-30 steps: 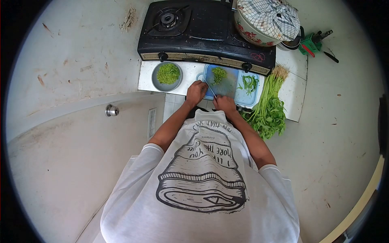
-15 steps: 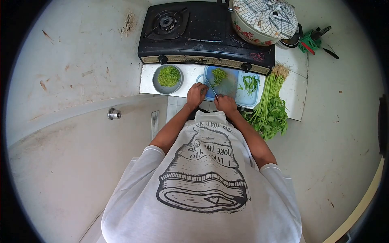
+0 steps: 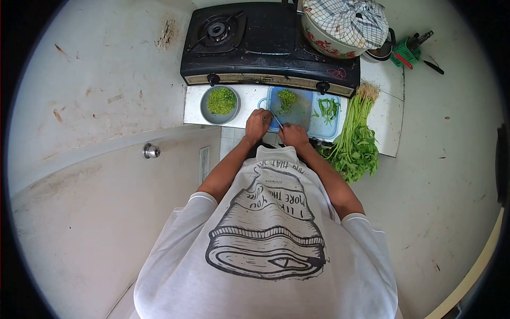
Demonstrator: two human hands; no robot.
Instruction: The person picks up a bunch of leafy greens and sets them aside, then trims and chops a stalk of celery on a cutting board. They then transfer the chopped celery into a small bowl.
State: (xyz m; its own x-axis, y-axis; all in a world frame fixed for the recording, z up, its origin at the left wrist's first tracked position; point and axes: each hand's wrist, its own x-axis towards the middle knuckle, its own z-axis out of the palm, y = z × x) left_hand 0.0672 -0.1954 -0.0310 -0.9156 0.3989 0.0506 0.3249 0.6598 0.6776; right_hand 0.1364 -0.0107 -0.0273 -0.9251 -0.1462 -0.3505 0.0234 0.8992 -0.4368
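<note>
At the near edge of a blue cutting board (image 3: 300,114), my right hand (image 3: 294,135) is closed around the handle of a knife (image 3: 277,120). The blade slants up and left toward my left hand (image 3: 258,124). That hand is closed at the board's left near corner, its fingertips beside the blade; what they pinch is hidden. Chopped green pieces (image 3: 287,100) lie in a small heap on the board, beyond both hands. To the right, cut leaves (image 3: 328,109) rest in a light blue tray (image 3: 325,132) that extends from under the board.
A grey bowl (image 3: 204,114) of chopped greens stands at left. Leafy stalks with roots (image 3: 357,125) hang over the counter's right edge. Behind are a black gas stove (image 3: 268,64), a cloth-covered pot (image 3: 332,45) and a green basket (image 3: 406,53) with utensils. A door knob (image 3: 151,151) is at left.
My right hand has shifted slightly left with the knife, bringing the blade closer to my left hand. My left hand stays nearly in place. The view has shifted a little.
</note>
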